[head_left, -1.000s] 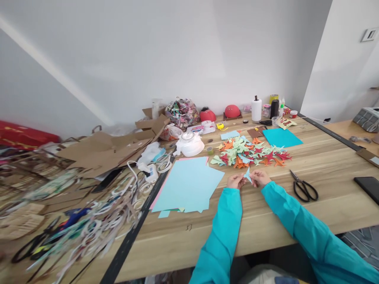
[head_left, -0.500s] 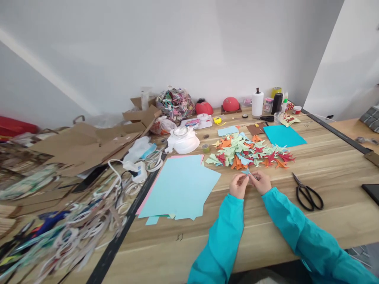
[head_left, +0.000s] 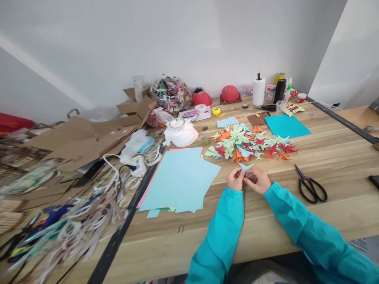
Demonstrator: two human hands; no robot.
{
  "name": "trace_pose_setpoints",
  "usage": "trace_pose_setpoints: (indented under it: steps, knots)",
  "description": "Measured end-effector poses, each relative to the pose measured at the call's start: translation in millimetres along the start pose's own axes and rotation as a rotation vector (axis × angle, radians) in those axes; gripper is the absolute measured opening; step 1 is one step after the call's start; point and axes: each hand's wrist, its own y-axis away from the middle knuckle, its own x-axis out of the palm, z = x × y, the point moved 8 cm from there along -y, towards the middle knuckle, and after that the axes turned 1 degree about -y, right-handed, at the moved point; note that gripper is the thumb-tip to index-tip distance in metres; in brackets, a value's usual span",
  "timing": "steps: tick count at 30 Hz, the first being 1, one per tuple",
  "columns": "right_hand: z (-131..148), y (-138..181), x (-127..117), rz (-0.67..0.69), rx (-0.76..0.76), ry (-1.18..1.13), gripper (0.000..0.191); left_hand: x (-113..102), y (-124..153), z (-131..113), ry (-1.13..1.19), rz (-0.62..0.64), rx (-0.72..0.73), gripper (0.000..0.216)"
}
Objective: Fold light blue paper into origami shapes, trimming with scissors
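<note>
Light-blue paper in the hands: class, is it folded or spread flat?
Folded: the light-blue paper shows pointed, angled tips above the fingers.

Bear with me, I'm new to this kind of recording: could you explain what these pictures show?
There is no machine here, just a person's two bare hands. One camera, worn on the head, looks forward and down, so you see roughly what the wearer sees.

The left hand and right hand together hold a small piece of folded light-blue paper.

On the wooden table, a pile of colourful folded paper shapes lies just beyond them, large light-blue sheets to the left, and black-handled scissors to the right.
</note>
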Motion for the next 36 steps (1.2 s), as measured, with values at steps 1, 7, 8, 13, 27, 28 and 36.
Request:
trace_pose_setpoints:
  steps: [1,7,8,13,27,28,36]
  knots:
    - [-1.5,-0.2,-3.5,-0.038,0.024,-0.022,0.018,-0.4,-1.1,0.8,0.023,0.001,-0.007,0.036]
    - [-33.5,-0.3,-24.1,-0.324,0.326,-0.382,0.030,-1.1,-7.2,10.5,0.146,0.025,-0.066,0.044]
    - [-37.5,-0.8,-23.1,-0.330,0.363,-0.472,0.035,-0.4,-7.3,10.6,0.143,0.038,-0.068,0.044]
    - [-37.8,-5.3,-3.7,-0.099,0.419,-0.658,0.038,7.2,-0.7,-2.3,0.063,0.142,0.013,0.043]
    - [-32.0,-4.5,5.0,0.005,0.377,-0.679,0.032,9.6,-0.4,0.3,0.038,0.248,-0.073,0.035]
    - [-31.1,-4.7,4.8,0.011,0.368,-0.681,0.032,9.9,-0.2,-0.1,0.038,0.247,-0.073,0.035]
    - [-24.7,-5.0,2.9,0.028,0.320,-0.666,0.030,9.3,5.6,-13.5,-0.022,0.193,-0.003,0.029]
